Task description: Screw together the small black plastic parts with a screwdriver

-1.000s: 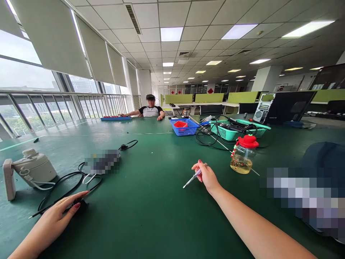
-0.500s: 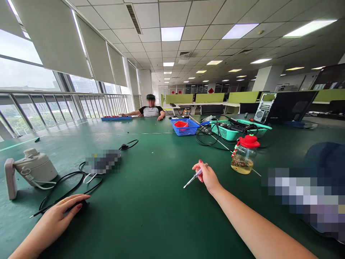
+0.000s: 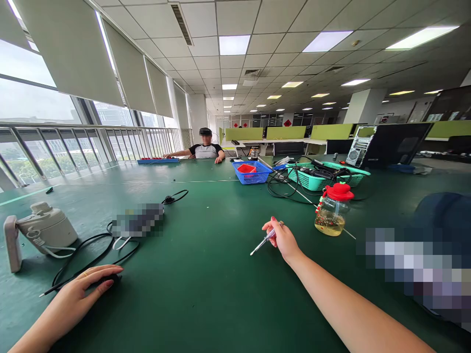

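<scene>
My right hand (image 3: 282, 239) is stretched out over the green table (image 3: 206, 284) and pinches a small clear-handled screwdriver (image 3: 262, 241), tip pointing down to the left. My left hand (image 3: 83, 289) lies near the table's front left, fingers curled over a small black object (image 3: 110, 280) that sits at the end of black cables (image 3: 88, 255). A white camera-like device (image 3: 40, 230) on a bracket stands at the far left, its cord running toward the cables.
A glass jar with a red lid (image 3: 334, 211) stands right of my right hand. Further back are a blue basket (image 3: 252, 173), a teal basket (image 3: 316, 177) full of cables and a computer case (image 3: 382, 144). Another person (image 3: 205, 147) sits at the far end.
My left hand has settled a little more over the black object. My right hand and the screwdriver have barely moved.
</scene>
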Motion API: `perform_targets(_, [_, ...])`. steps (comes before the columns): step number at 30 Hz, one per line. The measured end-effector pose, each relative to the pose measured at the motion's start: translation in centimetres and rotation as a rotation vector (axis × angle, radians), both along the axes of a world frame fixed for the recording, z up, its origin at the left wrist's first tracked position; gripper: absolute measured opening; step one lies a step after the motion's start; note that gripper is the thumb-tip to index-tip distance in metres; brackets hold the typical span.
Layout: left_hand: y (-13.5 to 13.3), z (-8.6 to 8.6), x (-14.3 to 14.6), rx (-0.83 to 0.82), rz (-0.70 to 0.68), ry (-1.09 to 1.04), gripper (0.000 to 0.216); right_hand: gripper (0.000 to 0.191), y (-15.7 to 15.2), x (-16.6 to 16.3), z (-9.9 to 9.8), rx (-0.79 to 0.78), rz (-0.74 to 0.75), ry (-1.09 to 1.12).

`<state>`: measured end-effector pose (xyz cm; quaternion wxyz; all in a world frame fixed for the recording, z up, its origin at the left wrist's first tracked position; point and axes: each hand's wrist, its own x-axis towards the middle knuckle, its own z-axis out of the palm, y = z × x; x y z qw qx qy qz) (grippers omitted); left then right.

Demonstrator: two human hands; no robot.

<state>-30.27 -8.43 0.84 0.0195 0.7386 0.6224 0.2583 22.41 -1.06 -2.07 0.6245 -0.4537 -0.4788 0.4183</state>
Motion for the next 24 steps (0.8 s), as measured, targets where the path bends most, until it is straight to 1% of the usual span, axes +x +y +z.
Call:
perform_targets(8, [0.1,-0.1,-0.1,-0.019,-0.038,-0.077,0.058,0.06,0.0,0.0,0.1,0.009,-0.003,-0.021])
perform_targets(12, [0.0,0.0,0.2,-0.05,-0.015,-0.131,0.06,0.06,-0.2,-0.1,0.3,0.008,-0.003,-0.004])
perform_targets(15, [-0.1,0.1,0.3,-0.061,-0.008,-0.123,0.06,0.06,-0.1,-0.1,0.3,0.004,-0.005,-0.004])
perform_targets(20, [-0.1,-0.4,-0.6,0.044,0.025,-0.145,0.059,0.06,0.0,-0.1,0.1,-0.001,-0.001,0.001])
perform_targets(24, [0.1,-1.0,-1.6,0.12,0.15,-0.195,0.064,0.059,-0.2,-0.2,0.4,0.003,-0.007,-0.009])
